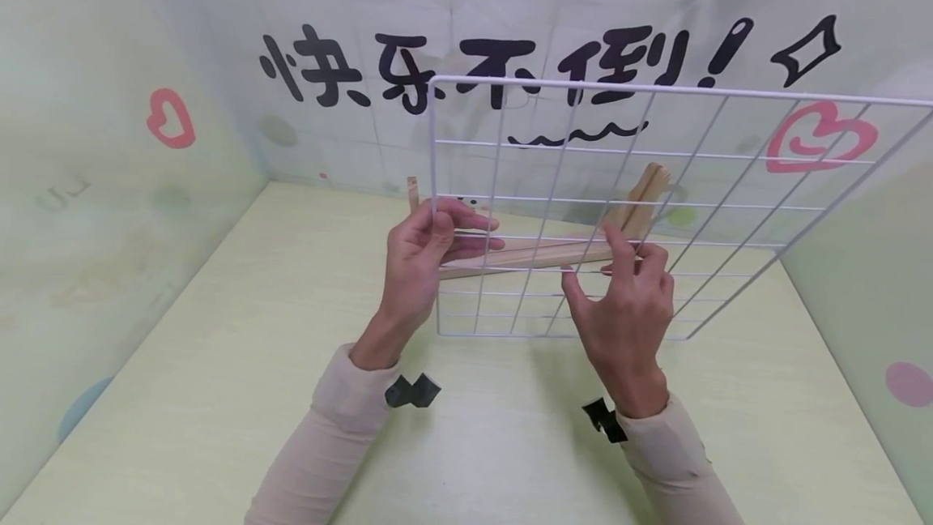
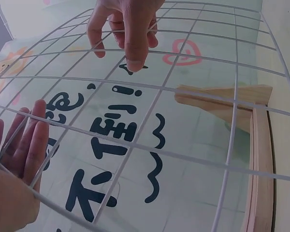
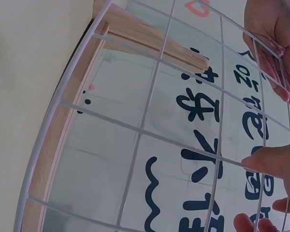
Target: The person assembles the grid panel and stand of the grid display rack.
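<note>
A white wire grid panel (image 1: 550,201) stands tilted in front of a pale wooden frame (image 1: 532,258). At its left edge my left hand (image 1: 417,262) grips the rim wire, thumb in front and the longer fingers stretched behind the mesh. My right hand (image 1: 628,302) holds wires in the panel's lower middle, its fingers bent around and through the openings. Seen from the right wrist, the right thumb (image 3: 267,159) lies against a wire. The frame's long bar (image 2: 262,169) runs behind the mesh, with a shaped upright piece (image 1: 641,199) at its right end.
A pale tabletop (image 1: 219,395) lies beneath both hands. Behind it rises a printed backdrop (image 1: 350,152) with black lettering, and similar sheets close off the left and right sides. A short wooden end piece (image 1: 413,193) shows just beyond the left hand.
</note>
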The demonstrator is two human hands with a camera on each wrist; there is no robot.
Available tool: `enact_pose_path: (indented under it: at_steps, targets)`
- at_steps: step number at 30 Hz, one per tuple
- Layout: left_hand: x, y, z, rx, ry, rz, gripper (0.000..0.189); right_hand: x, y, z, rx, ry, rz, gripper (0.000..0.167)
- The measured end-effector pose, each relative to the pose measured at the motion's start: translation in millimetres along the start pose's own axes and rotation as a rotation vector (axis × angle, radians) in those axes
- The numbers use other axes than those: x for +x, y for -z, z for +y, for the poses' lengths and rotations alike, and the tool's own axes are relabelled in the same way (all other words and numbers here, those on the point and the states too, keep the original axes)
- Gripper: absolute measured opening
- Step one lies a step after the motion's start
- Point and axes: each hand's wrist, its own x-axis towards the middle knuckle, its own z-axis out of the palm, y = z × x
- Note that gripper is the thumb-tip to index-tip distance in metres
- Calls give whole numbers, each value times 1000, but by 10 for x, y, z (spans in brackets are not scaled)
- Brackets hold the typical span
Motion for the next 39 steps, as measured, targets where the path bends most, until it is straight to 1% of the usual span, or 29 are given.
enact_pose_path:
  at_steps: [6,8,12,16,19,23,25,28,30,33,36,37,39]
  targets:
    - [8,9,-12,15,-13,-35,60,9,10,18,8,-8,10,63]
    - [7,17,-9,28,-10,-46,65,11,12,21,10,-9,7,63]
    - [17,43,-5,71,-9,-69,67,20,17,29,16,-12,6,63]
    - [46,77,-1,124,-47,-82,67,33,27,38,30,-23,11,62]
    - [64,112,13,173,-86,-72,67,42,41,46,45,-37,15,61]
    - [87,190,54,226,-139,-24,61,47,55,53,53,-44,17,61]
    - [101,243,82,237,-161,13,49,50,58,56,51,-43,17,61]
    - [126,335,105,263,-169,77,33,58,63,63,43,-40,18,60]
    - [143,406,80,312,-169,124,30,64,65,68,40,-38,23,59]
    - [172,522,-40,472,-176,206,29,69,68,71,44,-40,26,60]
    - [186,619,-193,645,-158,277,32,69,71,70,52,-44,25,61]
    - [188,644,-239,696,-138,294,34,68,72,69,54,-45,24,61]
    - [187,676,-305,756,-72,305,40,67,78,68,54,-47,24,61]
